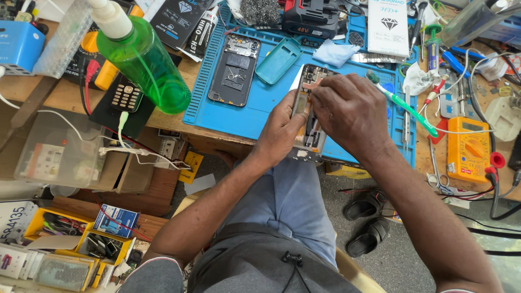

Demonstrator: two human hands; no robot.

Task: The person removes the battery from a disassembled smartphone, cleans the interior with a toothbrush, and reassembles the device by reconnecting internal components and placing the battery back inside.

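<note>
My left hand (282, 133) grips an opened smartphone (310, 127) by its left edge, back cover off, circuit boards showing. The phone is held upright over the front edge of the blue work mat (260, 103). My right hand (350, 111) rests on top of the phone, fingertips pinching at a part near its upper end. A green-handled toothbrush (407, 106) is tucked in that hand and sticks out to the right. What the fingertips pinch is hidden.
On the mat lie a second opened dark phone (234, 70), a teal phone case (278, 61) and a blue cloth (335, 53). A green spray bottle (144, 59) stands at left, a yellow multimeter (468, 149) at right, black sandals (369, 220) on the floor.
</note>
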